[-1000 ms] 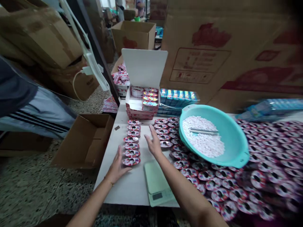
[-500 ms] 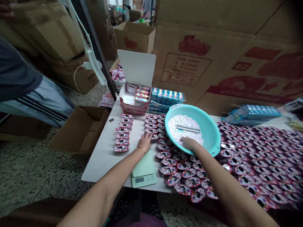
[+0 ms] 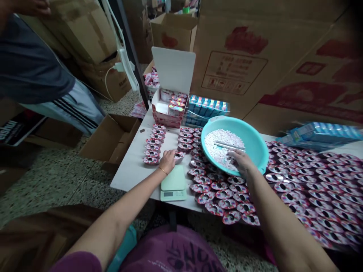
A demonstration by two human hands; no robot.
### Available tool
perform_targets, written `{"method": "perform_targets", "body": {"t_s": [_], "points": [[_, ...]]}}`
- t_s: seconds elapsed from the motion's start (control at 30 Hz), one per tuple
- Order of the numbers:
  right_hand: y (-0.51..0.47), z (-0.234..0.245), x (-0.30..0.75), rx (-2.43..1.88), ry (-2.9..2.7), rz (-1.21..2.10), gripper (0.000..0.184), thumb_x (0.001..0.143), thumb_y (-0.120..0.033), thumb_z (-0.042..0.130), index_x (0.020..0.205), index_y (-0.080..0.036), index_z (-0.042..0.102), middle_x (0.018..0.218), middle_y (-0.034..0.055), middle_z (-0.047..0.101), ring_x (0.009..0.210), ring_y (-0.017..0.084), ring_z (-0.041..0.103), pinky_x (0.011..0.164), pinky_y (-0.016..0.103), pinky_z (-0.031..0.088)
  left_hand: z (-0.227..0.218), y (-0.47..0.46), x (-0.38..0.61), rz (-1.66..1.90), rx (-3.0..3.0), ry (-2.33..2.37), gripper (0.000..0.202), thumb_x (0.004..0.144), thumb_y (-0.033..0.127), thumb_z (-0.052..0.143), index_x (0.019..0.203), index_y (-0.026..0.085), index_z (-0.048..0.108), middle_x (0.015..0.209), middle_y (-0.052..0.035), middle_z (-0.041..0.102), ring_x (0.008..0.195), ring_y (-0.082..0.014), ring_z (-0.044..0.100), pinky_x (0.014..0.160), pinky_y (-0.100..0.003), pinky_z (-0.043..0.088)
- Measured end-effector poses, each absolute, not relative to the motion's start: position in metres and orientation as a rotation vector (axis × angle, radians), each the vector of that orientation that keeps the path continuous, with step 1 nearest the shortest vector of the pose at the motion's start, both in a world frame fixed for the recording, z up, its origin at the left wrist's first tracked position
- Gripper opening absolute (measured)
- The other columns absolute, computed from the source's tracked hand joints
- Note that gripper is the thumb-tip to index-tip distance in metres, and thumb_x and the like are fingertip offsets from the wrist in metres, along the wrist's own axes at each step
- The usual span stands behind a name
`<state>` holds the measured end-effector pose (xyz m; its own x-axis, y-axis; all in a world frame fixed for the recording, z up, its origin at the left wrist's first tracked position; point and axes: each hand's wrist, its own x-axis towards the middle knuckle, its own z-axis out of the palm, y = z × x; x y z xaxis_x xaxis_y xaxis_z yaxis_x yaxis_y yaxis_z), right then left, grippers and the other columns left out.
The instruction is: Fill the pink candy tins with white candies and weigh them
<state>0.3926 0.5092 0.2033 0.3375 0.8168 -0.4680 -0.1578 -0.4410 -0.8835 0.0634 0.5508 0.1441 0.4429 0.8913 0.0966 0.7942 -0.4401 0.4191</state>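
My left hand (image 3: 168,160) rests on the white table (image 3: 133,170), its fingers closed round a small round container (image 3: 179,155) just behind the pale green scale (image 3: 174,183). My right hand (image 3: 241,160) reaches into the teal basin (image 3: 256,151), fingers curled down in the small white pellets (image 3: 219,145) near a metal scoop (image 3: 228,145); what they hold is hidden. A short column of filled round containers (image 3: 151,145) lies left of my left hand. Several empty round containers (image 3: 297,181) cover the table to the right.
An open white box (image 3: 170,94) with containers stands at the back, blue packs (image 3: 205,109) beside it. An open cardboard box (image 3: 112,138) sits on the floor to the left. A person in a dark shirt and striped trousers (image 3: 42,83) stands at left. Large cartons (image 3: 269,64) rise behind.
My left hand has moved from the left column to a container behind the scale. My right hand has gone from the table into the basin and deeper among the pellets.
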Motion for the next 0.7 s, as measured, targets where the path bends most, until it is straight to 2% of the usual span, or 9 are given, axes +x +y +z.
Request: {"method": "perform_targets", "body": {"t_s": [0.13,0.27,0.37,0.47,0.57,0.63,0.7], "points": [[0.506,0.205,0.39,-1.279,-0.36,1.364,0.017,0.056,-0.02,0.063,0.07,-0.016,0.053,0.062,0.0011,0.056,0.051,0.006,0.049,0.036,0.011,0.035,0.15,0.505,0.017,0.634,2.384,1.29,0.035,0.082,0.021,0.045,0.117,0.015,0.043,0.11,-0.01,0.053,0.104,-0.0221,0.045,0.093,-0.039,0.036],[0.505,0.205,0.385,-1.221,-0.302,1.355,0.016,0.06,-0.017,0.063,0.062,-0.015,0.048,0.059,0.001,0.053,0.048,0.004,0.045,0.033,0.008,0.033,0.134,0.466,0.0,0.65,2.33,1.226,0.031,0.083,0.022,0.045,0.113,0.015,0.046,0.107,-0.0098,0.054,0.103,-0.0215,0.047,0.09,-0.039,0.04],[0.504,0.208,0.379,-1.198,-0.289,1.357,0.015,0.062,-0.014,0.064,0.067,-0.014,0.05,0.059,-0.0008,0.05,0.045,0.002,0.04,0.031,0.006,0.029,0.123,0.455,0.001,0.643,2.293,1.213,0.03,0.083,0.021,0.046,0.113,0.016,0.046,0.108,-0.0101,0.054,0.104,-0.0215,0.047,0.089,-0.04,0.041],[0.502,0.21,0.375,-1.145,-0.217,1.335,0.012,0.065,-0.014,0.059,0.075,-0.014,0.053,0.059,-0.0015,0.046,0.044,0.002,0.037,0.03,0.006,0.027,0.121,0.457,-0.006,0.696,2.216,1.275,0.047,0.077,0.028,0.057,0.119,0.016,0.04,0.114,-0.0123,0.05,0.11,-0.0239,0.045,0.09,-0.042,0.042],[0.501,0.211,0.374,-1.105,-0.175,1.287,0.007,0.07,-0.018,0.053,0.076,-0.015,0.053,0.058,-0.0003,0.045,0.043,0.003,0.035,0.03,0.008,0.027,0.126,0.458,-0.026,0.742,2.031,1.462,0.061,0.072,0.036,0.062,0.123,0.017,0.034,0.116,-0.0124,0.047,0.101,-0.0221,0.05,0.077,-0.036,0.049],[0.5,0.21,0.374,-1.091,-0.164,1.279,0.008,0.071,-0.018,0.052,0.077,-0.014,0.053,0.06,0.0011,0.045,0.044,0.004,0.037,0.031,0.009,0.029,0.129,0.457,-0.04,0.733,1.915,1.541,0.059,0.073,0.035,0.061,0.122,0.018,0.035,0.114,-0.0112,0.047,0.089,-0.0177,0.054,0.067,-0.03,0.05],[0.501,0.209,0.374,-1.098,-0.154,1.286,0.01,0.069,-0.014,0.053,0.079,-0.013,0.052,0.062,0.0021,0.046,0.047,0.004,0.039,0.033,0.008,0.031,0.132,0.455,-0.05,0.727,1.85,1.559,0.054,0.074,0.033,0.06,0.121,0.018,0.036,0.114,-0.0102,0.046,0.082,-0.0145,0.054,0.064,-0.028,0.05]]}}
